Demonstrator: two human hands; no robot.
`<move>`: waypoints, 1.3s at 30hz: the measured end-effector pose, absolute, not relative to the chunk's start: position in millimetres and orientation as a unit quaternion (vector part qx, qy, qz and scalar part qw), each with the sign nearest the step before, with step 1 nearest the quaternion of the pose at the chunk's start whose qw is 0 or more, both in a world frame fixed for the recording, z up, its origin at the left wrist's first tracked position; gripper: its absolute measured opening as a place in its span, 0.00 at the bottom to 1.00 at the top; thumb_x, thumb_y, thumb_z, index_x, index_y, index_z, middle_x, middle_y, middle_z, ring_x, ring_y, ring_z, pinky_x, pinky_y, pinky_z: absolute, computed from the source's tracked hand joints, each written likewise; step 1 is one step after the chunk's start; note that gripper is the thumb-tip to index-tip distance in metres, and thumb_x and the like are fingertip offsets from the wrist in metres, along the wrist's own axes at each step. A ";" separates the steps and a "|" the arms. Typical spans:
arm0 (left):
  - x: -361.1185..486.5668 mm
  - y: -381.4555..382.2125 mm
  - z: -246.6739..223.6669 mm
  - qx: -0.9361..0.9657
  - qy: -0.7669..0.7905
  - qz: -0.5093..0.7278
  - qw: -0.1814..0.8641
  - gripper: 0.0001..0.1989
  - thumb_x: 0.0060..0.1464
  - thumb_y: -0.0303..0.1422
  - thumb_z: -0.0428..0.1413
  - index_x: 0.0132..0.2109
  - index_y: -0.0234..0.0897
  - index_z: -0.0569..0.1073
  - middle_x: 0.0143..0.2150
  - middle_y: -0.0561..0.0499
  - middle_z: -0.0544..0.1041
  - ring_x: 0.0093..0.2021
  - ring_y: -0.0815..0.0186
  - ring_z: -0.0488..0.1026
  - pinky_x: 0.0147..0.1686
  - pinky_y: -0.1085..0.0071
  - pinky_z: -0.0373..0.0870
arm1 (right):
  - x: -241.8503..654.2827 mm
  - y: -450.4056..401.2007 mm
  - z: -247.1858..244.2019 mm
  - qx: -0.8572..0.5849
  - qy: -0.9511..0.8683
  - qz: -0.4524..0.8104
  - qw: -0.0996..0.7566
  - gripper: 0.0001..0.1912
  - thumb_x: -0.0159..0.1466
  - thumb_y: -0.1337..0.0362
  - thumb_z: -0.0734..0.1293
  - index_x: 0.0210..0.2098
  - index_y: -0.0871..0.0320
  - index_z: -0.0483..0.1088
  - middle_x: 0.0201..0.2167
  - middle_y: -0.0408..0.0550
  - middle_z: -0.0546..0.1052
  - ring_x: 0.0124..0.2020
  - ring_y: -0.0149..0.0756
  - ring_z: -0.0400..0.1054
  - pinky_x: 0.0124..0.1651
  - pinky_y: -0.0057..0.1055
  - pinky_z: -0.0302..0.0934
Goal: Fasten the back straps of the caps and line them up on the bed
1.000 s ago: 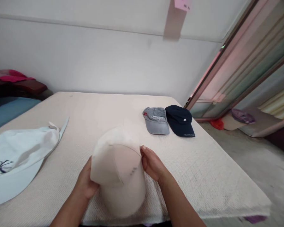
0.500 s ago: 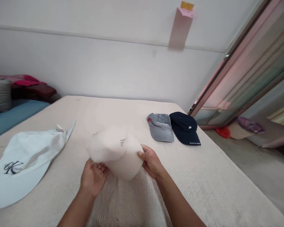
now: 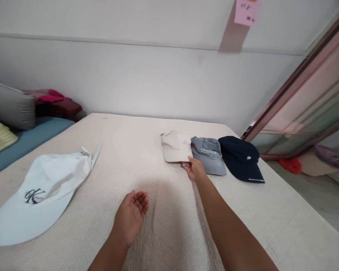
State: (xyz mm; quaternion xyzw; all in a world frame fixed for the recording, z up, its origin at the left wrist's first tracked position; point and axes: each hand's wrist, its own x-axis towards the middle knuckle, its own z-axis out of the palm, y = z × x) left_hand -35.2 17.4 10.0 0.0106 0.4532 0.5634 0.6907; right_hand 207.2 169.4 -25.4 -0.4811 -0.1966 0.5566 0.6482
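Note:
My right hand (image 3: 194, 168) pinches the front edge of the brim of a cream cap (image 3: 176, 145), which lies on the bed just left of a grey cap (image 3: 208, 154). A dark navy cap (image 3: 241, 158) rests to the right of the grey one. Palm up and fingers a little curled, my left hand (image 3: 132, 215) holds nothing above the light bedspread. At the left lies a white cap (image 3: 49, 188) with dark letters, its brim toward the lower left.
The pale bedspread (image 3: 130, 139) reaches back to a white wall (image 3: 144, 82) bearing a pink note (image 3: 245, 13). A grey pillow (image 3: 12, 107) is at the far left. Right of the bed stands a sliding door frame (image 3: 288, 88).
The cream cap has moved from between both hands to beside the grey cap, with my right hand still on its brim. My left hand has let go. The view has shifted left.

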 end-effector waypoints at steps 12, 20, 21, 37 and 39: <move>-66.1 4.9 27.3 -0.030 0.427 0.621 0.657 0.04 0.52 0.23 0.53 0.30 0.31 0.70 0.30 0.47 0.73 0.24 0.72 0.70 0.22 0.77 0.68 | 164.2 32.9 -36.2 -0.538 -0.278 0.527 0.597 0.17 0.50 0.64 0.70 0.39 0.59 0.64 0.22 0.44 0.72 0.19 0.31 0.66 0.18 0.26 0.59; -160.4 -48.0 30.1 -0.025 0.472 0.708 0.525 0.08 0.54 0.20 0.50 0.30 0.31 0.71 0.27 0.50 0.73 0.23 0.74 0.70 0.22 0.80 0.69 | 141.9 0.6 -46.2 -0.625 -0.446 0.377 0.518 0.15 0.56 0.54 0.63 0.35 0.59 0.69 0.23 0.45 0.73 0.20 0.32 0.65 0.23 0.29 0.58; -177.3 -57.8 26.5 -0.025 0.493 0.714 0.496 0.08 0.54 0.19 0.50 0.30 0.31 0.71 0.27 0.50 0.74 0.23 0.74 0.70 0.23 0.80 0.69 | 142.2 1.1 -45.7 -0.633 -0.461 0.361 0.507 0.15 0.56 0.53 0.63 0.35 0.59 0.69 0.22 0.46 0.73 0.21 0.33 0.65 0.24 0.29 0.59; -291.3 -68.0 19.5 0.024 0.660 0.688 0.301 0.05 0.47 0.20 0.59 0.27 0.30 0.70 0.20 0.53 0.71 0.20 0.72 0.68 0.20 0.78 0.67 | 147.1 5.2 -51.1 -0.664 -0.562 0.254 0.423 0.12 0.60 0.57 0.59 0.37 0.57 0.67 0.20 0.43 0.73 0.23 0.38 0.67 0.32 0.32 0.59; -294.1 -64.4 24.0 0.029 0.670 0.683 0.289 0.07 0.43 0.21 0.62 0.26 0.31 0.70 0.18 0.55 0.69 0.17 0.73 0.65 0.17 0.79 0.63 | 146.9 4.8 -49.6 -0.666 -0.562 0.253 0.420 0.12 0.60 0.57 0.59 0.37 0.57 0.67 0.20 0.43 0.73 0.23 0.38 0.67 0.32 0.32 0.59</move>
